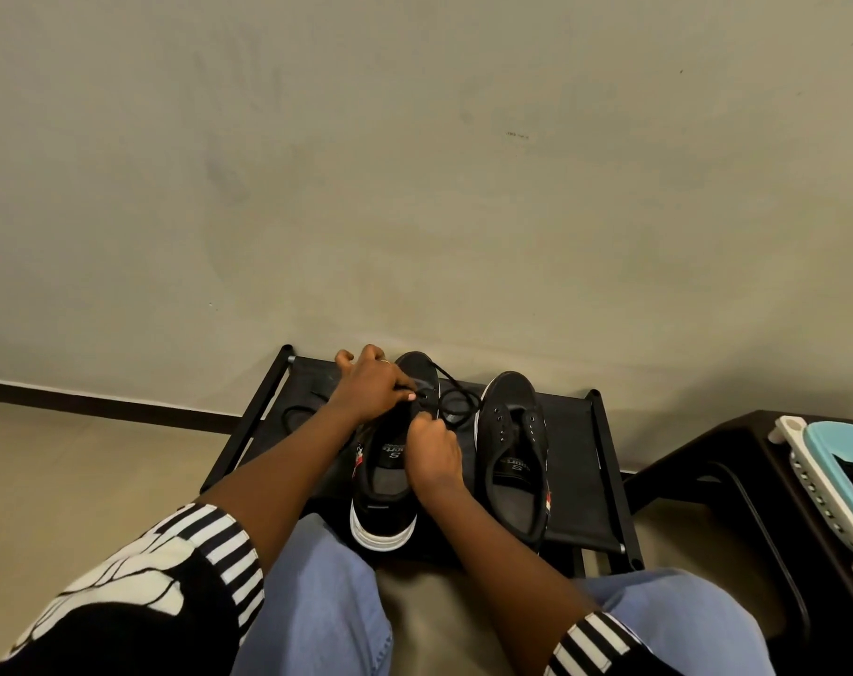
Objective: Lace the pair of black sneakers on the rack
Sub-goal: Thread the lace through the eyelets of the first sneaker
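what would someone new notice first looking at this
Both hands meet over the left black sneaker on the black rack: the left hand and right hand pinch a black lace looping toward the unlaced right sneaker.

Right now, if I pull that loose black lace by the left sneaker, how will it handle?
The black lace looks floppy: it sags in a loose coil between the two sneakers, so it would probably trail, not push. It seems thin and light, likely to slip from a loose pinch. The left hand and right hand work it at the left sneaker, so tugging may shift that shoe.
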